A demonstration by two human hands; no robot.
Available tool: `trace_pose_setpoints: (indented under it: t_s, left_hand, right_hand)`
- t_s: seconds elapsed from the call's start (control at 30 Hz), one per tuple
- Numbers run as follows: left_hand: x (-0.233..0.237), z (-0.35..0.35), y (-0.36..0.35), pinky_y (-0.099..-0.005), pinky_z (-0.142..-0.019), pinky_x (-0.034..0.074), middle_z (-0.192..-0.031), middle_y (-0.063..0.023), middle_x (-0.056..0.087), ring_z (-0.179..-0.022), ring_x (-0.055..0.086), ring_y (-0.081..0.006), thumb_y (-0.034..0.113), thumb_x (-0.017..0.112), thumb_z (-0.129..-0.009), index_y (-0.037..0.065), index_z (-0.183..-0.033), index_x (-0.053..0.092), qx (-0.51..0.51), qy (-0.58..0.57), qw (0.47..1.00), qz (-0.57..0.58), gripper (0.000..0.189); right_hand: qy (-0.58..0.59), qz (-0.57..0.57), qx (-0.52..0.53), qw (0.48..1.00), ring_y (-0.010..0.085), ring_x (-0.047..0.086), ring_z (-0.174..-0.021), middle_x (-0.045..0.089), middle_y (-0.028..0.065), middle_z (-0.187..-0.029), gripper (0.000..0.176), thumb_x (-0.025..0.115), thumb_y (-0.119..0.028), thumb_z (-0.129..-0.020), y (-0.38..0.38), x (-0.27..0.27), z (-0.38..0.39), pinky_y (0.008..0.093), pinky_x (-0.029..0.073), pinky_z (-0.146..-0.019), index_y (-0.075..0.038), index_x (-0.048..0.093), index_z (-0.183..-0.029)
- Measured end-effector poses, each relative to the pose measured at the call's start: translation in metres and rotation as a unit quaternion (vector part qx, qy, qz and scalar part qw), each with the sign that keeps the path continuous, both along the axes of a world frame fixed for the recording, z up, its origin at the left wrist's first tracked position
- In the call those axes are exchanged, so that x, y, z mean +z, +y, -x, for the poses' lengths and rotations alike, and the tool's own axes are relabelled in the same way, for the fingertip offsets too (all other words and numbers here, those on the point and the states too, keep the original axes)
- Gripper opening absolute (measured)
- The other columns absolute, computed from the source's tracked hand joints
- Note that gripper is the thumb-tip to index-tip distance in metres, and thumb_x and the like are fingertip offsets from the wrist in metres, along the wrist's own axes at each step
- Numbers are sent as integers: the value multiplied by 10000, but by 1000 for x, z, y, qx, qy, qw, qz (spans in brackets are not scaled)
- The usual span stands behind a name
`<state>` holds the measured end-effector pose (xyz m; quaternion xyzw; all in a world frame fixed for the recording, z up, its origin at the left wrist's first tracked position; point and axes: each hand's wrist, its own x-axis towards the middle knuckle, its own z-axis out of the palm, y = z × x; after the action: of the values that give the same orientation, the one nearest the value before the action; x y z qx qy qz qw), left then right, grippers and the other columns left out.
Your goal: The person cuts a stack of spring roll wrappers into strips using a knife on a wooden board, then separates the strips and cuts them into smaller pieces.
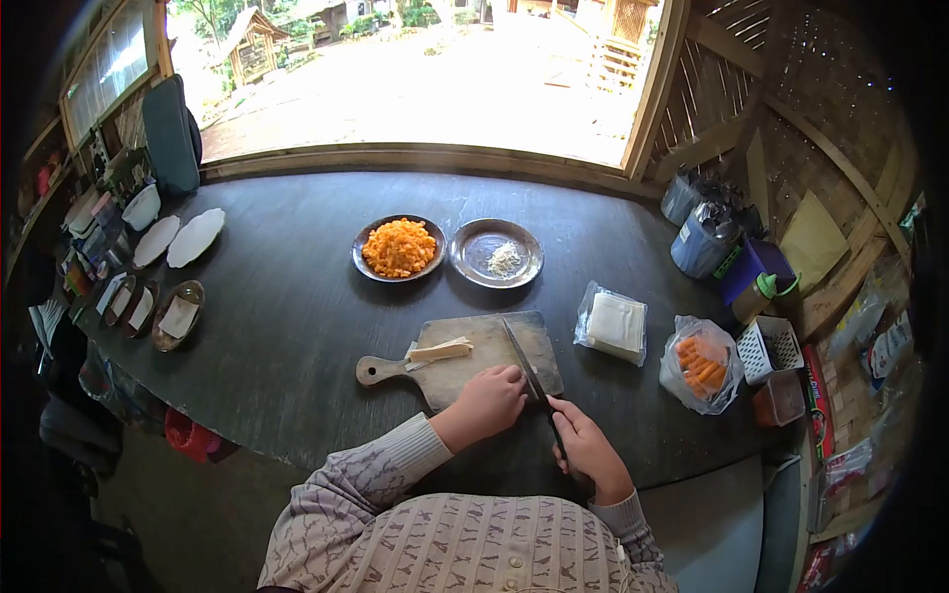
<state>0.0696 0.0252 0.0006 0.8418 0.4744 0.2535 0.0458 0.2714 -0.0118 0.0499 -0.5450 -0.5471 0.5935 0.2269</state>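
A wooden cutting board [484, 336] lies on the dark table [297, 326], its handle pointing left. My right hand [588, 445] is closed round the handle of a long knife [526, 361], whose blade slants up and left over the board. Beside the blade, my left hand [489, 400] rests on the board's front part, its fingers bent together; what they hold, if anything, is hidden. Pale strips [441, 350] lie near the board's handle. Behind the board stand a plate of orange diced food [398, 248] and a plate with white shreds [504, 260].
On the right are a stack of pale square sheets in plastic [616, 321], a bag of orange pieces [700, 366], a white basket [769, 350] and a blue container [704, 242]. White oval dishes [196, 237] and small brown dishes [179, 316] stand on the left.
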Motion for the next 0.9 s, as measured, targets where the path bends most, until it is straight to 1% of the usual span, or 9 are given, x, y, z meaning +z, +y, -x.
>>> trace_pose_setpoints:
  t_s: [0.13, 0.2, 0.23, 0.3, 0.33, 0.37, 0.53, 0.8, 0.9]
  left_hand:
    - [3, 0, 1, -377, -879, 498, -1033, -121, 626, -974, 610, -285, 194, 615, -867, -11, -1052, 665, -10, 20, 999, 35, 281]
    - [2, -1, 0, -371, -876, 496, -1036, -119, 627, -964, 607, -280, 182, 621, -858, -10, -1020, 670, 4, 1, 999, 35, 256]
    - [3, 0, 0, -371, -876, 496, -1036, -119, 627, -964, 607, -280, 182, 621, -858, -10, -1020, 670, 2, 2, 999, 39, 256]
    - [6, 0, 0, -368, -870, 497, -1020, -116, 628, -952, 604, -278, 174, 629, -846, -10, -1011, 671, -11, 18, 999, 34, 251]
    - [4, -1, -1, -368, -870, 497, -1020, -116, 628, -952, 604, -278, 174, 629, -846, -10, -1011, 671, -15, 21, 999, 35, 251]
    - [0, 0, 1, -369, -866, 498, -1012, -116, 628, -947, 604, -277, 172, 628, -844, -9, -1007, 672, -19, 20, 999, 23, 247]
    - [2, 1, 2, -371, -852, 500, -1005, -118, 630, -942, 610, -274, 160, 611, -846, -13, -1023, 666, -17, 14, 1000, 19, 253]
    - [5, -1, 0, -374, -861, 498, -1001, -119, 628, -957, 615, -277, 165, 606, -849, -9, -1008, 667, -8, 19, 1000, 23, 244]
    - [3, 1, 3, -370, -869, 494, -1009, -113, 632, -963, 614, -273, 166, 602, -854, -3, -981, 673, -10, 17, 1000, 24, 223]
  right_hand:
    - [-25, -16, 2, 1000, 90, 465, -451, 482, 7, -566, 350, 440, -219, -1042, -9, 0, 0, 255, 411, -432, -135, 502, -1375]
    - [-76, -92, 27, 993, 94, 467, -432, 489, 14, -545, 350, 453, -213, -1037, -9, -6, 3, 262, 411, -430, -126, 501, -1373]
    - [-75, -88, 26, 993, 94, 467, -432, 489, 14, -545, 350, 453, -213, -1037, -6, -8, 6, 262, 411, -430, -126, 501, -1373]
    - [-119, -158, 31, 980, 150, 565, -450, 573, 75, -554, 362, 482, -215, -1018, 1, -11, 14, 310, 474, -471, -129, 507, -1369]
    - [-117, -191, 28, 974, 156, 554, -450, 555, 72, -551, 355, 473, -211, -1020, 5, -16, 17, 320, 468, -469, -133, 509, -1364]
    - [-114, -191, 24, 975, 156, 554, -450, 555, 72, -551, 355, 473, -211, -1020, 8, -19, 17, 320, 468, -469, -133, 509, -1364]
    - [-9, -29, 12, 999, 115, 509, -453, 528, 44, -561, 358, 457, -221, -1031, 12, -7, 6, 288, 441, -450, -129, 506, -1374]
    - [-25, -55, 29, 998, 113, 508, -444, 531, 45, -551, 369, 449, -217, -1036, -4, -8, 1, 288, 439, -446, -108, 491, -1386]
    - [-74, -79, 34, 994, 96, 465, -435, 480, 15, -549, 342, 430, -189, -1042, 2, -10, 11, 266, 413, -429, -122, 495, -1371]
